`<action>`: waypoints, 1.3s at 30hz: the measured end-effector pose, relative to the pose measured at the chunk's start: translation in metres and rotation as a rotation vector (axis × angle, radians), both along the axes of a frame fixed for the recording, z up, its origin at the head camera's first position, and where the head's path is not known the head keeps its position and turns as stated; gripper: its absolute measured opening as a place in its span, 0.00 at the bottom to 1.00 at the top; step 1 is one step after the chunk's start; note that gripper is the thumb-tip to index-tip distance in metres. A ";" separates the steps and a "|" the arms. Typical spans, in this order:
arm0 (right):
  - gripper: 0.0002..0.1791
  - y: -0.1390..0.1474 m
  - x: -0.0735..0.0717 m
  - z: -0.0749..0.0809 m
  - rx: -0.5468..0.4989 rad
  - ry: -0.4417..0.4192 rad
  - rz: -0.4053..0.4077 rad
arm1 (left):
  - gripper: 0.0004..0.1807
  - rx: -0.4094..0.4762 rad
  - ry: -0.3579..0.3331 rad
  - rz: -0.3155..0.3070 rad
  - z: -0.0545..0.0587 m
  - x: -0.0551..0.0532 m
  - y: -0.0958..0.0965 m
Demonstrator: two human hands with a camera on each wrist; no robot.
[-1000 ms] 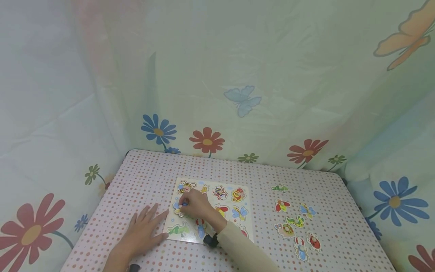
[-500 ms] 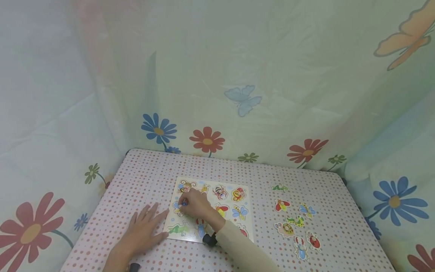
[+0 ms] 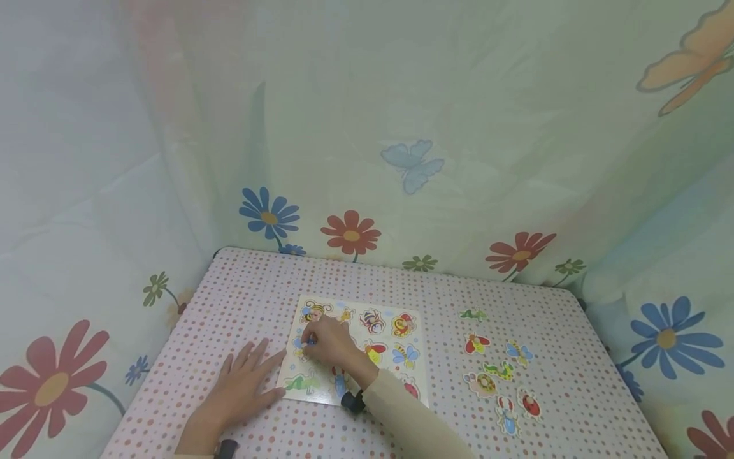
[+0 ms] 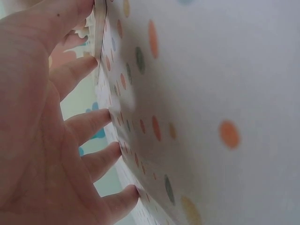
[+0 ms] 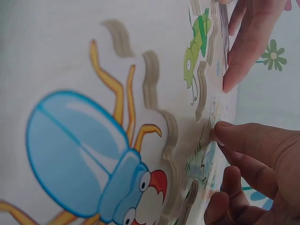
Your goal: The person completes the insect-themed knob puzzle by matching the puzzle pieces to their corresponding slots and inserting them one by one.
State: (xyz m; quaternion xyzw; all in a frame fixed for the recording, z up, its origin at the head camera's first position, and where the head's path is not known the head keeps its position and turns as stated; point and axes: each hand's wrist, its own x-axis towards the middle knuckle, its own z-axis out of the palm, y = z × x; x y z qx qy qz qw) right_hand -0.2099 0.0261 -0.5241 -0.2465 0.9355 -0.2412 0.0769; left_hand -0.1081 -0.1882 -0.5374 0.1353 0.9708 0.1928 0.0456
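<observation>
A pale insect puzzle board (image 3: 355, 382) lies on the dotted table. My right hand (image 3: 331, 344) bends over its left part, thumb and forefinger pinching a small puzzle piece (image 3: 311, 342) with blue on it at the left of the middle row. The fingers hide most of that piece. In the right wrist view the thumb (image 5: 229, 133) presses close at the board's surface, past a printed blue beetle (image 5: 79, 154) in its recess. My left hand (image 3: 243, 386) lies spread with fingertips on the tablecloth (image 4: 225, 84), its thumb and forefinger right at the board's left edge.
Loose pieces lie right of the board: a grasshopper (image 3: 473, 314), a red-winged fly (image 3: 476, 344), a blue-winged bee (image 3: 518, 352), a caterpillar (image 3: 499, 370), a snail (image 3: 482, 384), a ladybird (image 3: 530, 404) and a stag beetle (image 3: 507, 416). Flowered curtains (image 3: 321, 115) surround the table.
The head view has tilted very slightly. Both hands stay in nearly the same place, the right still pinching the blue piece at the board's left part.
</observation>
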 end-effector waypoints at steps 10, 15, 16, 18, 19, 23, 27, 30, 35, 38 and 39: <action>0.09 0.007 0.006 0.006 -0.021 0.011 -0.013 | 0.38 -0.002 0.028 -0.021 -0.004 -0.002 -0.001; 0.10 0.018 0.010 0.014 -0.049 0.000 -0.025 | 0.38 0.004 0.037 -0.042 -0.005 -0.004 -0.001; 0.10 0.020 0.012 0.016 -0.055 -0.002 -0.022 | 0.39 0.002 0.035 -0.038 -0.004 -0.005 -0.001; 0.10 0.026 0.014 0.020 -0.072 -0.003 -0.014 | 0.39 -0.005 0.028 -0.030 -0.004 -0.004 -0.002; 0.09 0.029 0.015 0.021 -0.085 -0.001 -0.010 | 0.39 -0.011 0.025 -0.027 -0.004 -0.004 -0.002; 0.08 0.046 0.017 0.023 -0.127 0.041 -0.013 | 0.39 -0.022 0.013 -0.018 -0.005 -0.005 -0.002; 0.07 0.063 0.016 0.023 -0.141 0.091 -0.043 | 0.39 -0.008 0.010 -0.024 -0.006 -0.008 -0.003; 0.08 0.075 0.016 0.026 -0.164 0.095 -0.063 | 0.39 -0.017 -0.005 -0.011 -0.006 -0.008 -0.004; 0.08 0.099 0.020 0.031 -0.231 0.097 -0.137 | 0.39 -0.035 -0.021 -0.010 -0.006 -0.009 -0.004; 0.09 0.113 0.024 0.032 -0.231 0.109 -0.190 | 0.39 -0.039 -0.030 -0.014 -0.005 -0.009 -0.004; 0.09 0.117 0.025 0.032 -0.228 0.112 -0.200 | 0.39 -0.044 -0.036 -0.011 -0.005 -0.009 -0.004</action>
